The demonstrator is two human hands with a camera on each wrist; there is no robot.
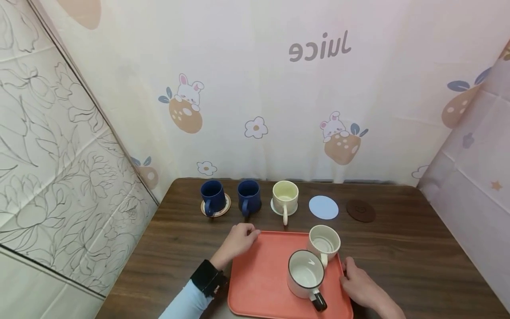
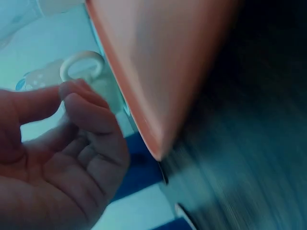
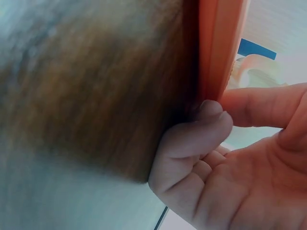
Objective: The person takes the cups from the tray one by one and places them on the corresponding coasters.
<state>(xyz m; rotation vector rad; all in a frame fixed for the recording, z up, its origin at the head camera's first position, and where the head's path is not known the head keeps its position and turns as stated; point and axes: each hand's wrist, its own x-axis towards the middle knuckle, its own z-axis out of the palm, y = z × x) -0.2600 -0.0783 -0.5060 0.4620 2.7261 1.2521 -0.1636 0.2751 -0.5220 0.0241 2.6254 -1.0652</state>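
Note:
A red-orange tray (image 1: 259,270) lies on the table, its right side carrying a cream mug (image 1: 324,239) and a white mug (image 1: 304,277) with a dark rim and black handle. My left hand (image 1: 239,240) is at the tray's far left corner; in the left wrist view its fingers are loosely curled beside the rim, thumb meeting fingertips with nothing between them. At the right edge, my right hand (image 1: 358,281) pinches the tray rim between thumb and index finger, as the right wrist view shows with the hand (image 3: 216,158) at the tray side (image 3: 220,48).
Along the back stand a dark blue mug (image 1: 213,195) on a round coaster, a second dark blue mug (image 1: 249,197), and a pale yellow mug (image 1: 285,197) on a light coaster. To their right lie a light blue coaster (image 1: 323,207) and a brown coaster (image 1: 360,210). Printed curtains enclose the table.

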